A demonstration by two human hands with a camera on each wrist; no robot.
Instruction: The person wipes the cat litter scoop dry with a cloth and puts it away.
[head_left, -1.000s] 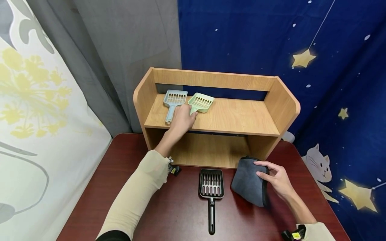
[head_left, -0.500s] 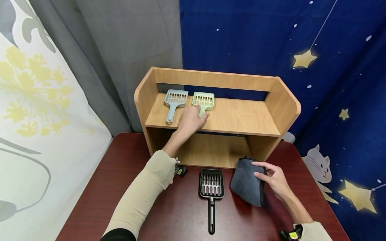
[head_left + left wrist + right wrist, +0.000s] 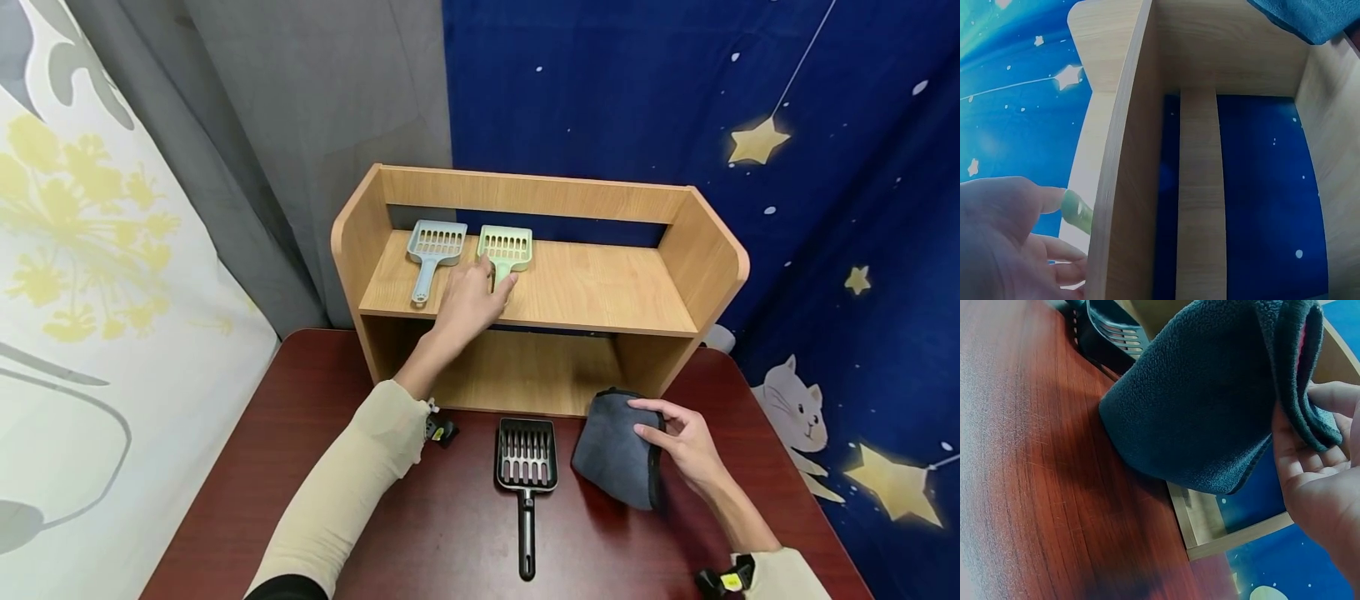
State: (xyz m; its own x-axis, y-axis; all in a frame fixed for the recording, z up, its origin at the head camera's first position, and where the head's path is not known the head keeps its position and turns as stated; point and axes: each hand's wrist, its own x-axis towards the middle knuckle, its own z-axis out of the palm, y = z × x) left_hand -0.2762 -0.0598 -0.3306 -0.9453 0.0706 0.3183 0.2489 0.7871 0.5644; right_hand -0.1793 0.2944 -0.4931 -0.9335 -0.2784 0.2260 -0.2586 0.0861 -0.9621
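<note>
On the upper shelf, my left hand (image 3: 468,300) is at the handle of a light-green litter scoop (image 3: 506,246). Its thumb and index finger stand apart around the handle; in the left wrist view the thumb tip meets the green handle end (image 3: 1077,212), while the other fingers lie below it. Left of this hand lies a light-blue litter scoop (image 3: 437,246). Low at the right, my right hand (image 3: 686,442) pinches a folded dark-grey cloth (image 3: 617,450) between thumb and fingers, and the cloth (image 3: 1197,406) hangs over the table. Between the arms lies a black litter scoop (image 3: 527,467).
The two-level wooden shelf (image 3: 600,287) stands at the back of the dark red table (image 3: 442,533). Its right side panel (image 3: 701,258) rises beside the upper board. Behind it hang a grey curtain (image 3: 337,100) and a blue star-patterned curtain (image 3: 600,92).
The green scoop was turned from a slant to nearly straight and shifted slightly right, away from the blue one. Since then the left fingers have spread a little. The right hand keeps the cloth.
</note>
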